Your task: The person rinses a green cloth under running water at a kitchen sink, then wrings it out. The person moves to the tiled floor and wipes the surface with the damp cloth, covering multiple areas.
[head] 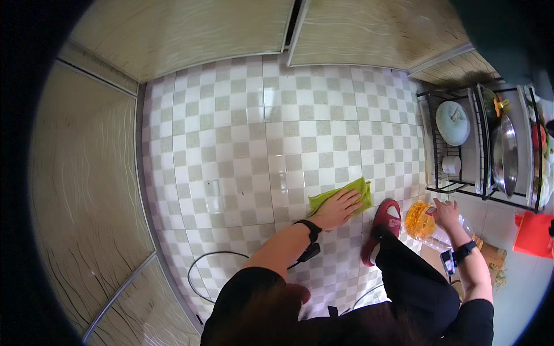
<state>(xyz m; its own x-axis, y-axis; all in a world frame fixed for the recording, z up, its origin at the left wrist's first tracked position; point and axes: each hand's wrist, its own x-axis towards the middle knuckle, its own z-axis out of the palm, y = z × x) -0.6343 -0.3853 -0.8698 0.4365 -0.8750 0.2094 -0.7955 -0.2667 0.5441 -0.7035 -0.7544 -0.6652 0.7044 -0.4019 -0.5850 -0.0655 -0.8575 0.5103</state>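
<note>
My left hand lies flat, fingers a little apart, on a green cloth spread on the checkered tile floor. At the right, my right hand is at a large clear plastic bottle holding yellow-orange liquid. Its fingers are over the bottle's side; whether they grip it cannot be told. The bottle stands or leans beside my red slipper, under the edge of the rack.
A black metal rack at the right holds a pale green gourd, a white cup-like container and a metal bowl. Cabinet doors border the floor left and ahead. A black cable loops near my left arm. A red-orange object is far right.
</note>
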